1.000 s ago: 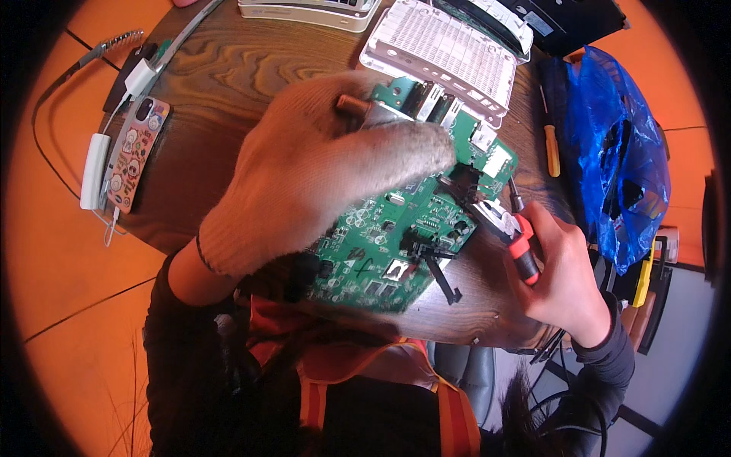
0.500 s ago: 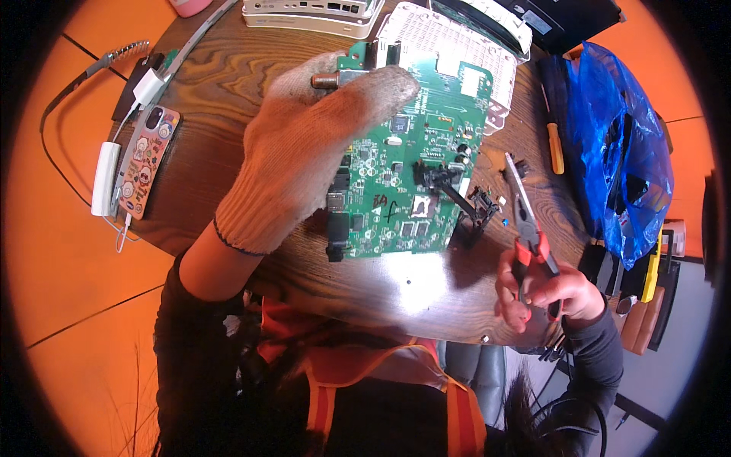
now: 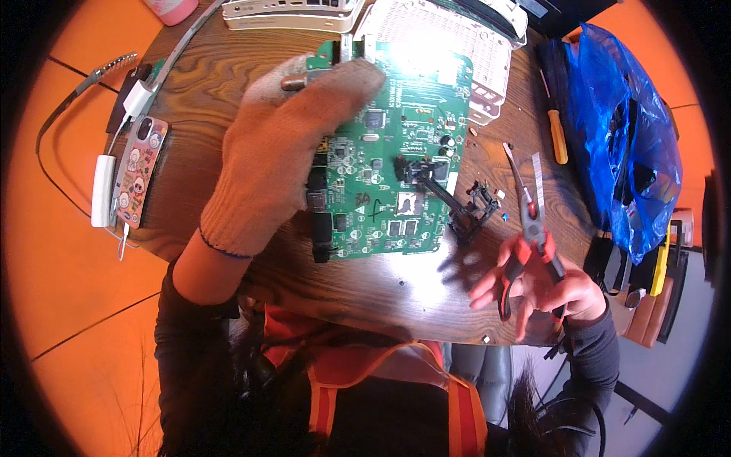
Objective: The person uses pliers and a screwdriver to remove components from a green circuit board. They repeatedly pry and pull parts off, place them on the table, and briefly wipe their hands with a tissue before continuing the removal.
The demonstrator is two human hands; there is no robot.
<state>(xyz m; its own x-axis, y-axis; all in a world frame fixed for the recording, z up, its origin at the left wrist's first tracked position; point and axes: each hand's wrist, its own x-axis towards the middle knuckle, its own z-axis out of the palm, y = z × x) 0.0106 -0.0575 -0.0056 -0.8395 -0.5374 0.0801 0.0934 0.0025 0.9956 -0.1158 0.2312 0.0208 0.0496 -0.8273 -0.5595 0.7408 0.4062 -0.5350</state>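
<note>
My left hand (image 3: 278, 156), in a pale knit work glove, grips a green circuit board (image 3: 384, 156) by its upper left edge, thumb across its face. Metal and black connectors line that edge. A dark part (image 3: 415, 169) lies against the board, and a black strip runs from it past the board's right edge towards broken black plastic pieces (image 3: 476, 209). My bare right hand (image 3: 544, 293) holds long-nose pliers (image 3: 533, 227) with red and black handles. Their jaws stand apart and point away from me, to the right of the board, touching nothing.
White device casings (image 3: 487, 84) stand behind the board. To the right lie an orange-handled screwdriver (image 3: 558, 137) and a blue plastic bag (image 3: 620, 145). A phone in a patterned case (image 3: 141, 171) and cables are at the left. Small fragments lie near the table's front edge (image 3: 485, 339).
The pliers' jaws and handles have spread apart, and my right fingers have loosened outward. The board and my left hand have shifted slightly left in the view.
</note>
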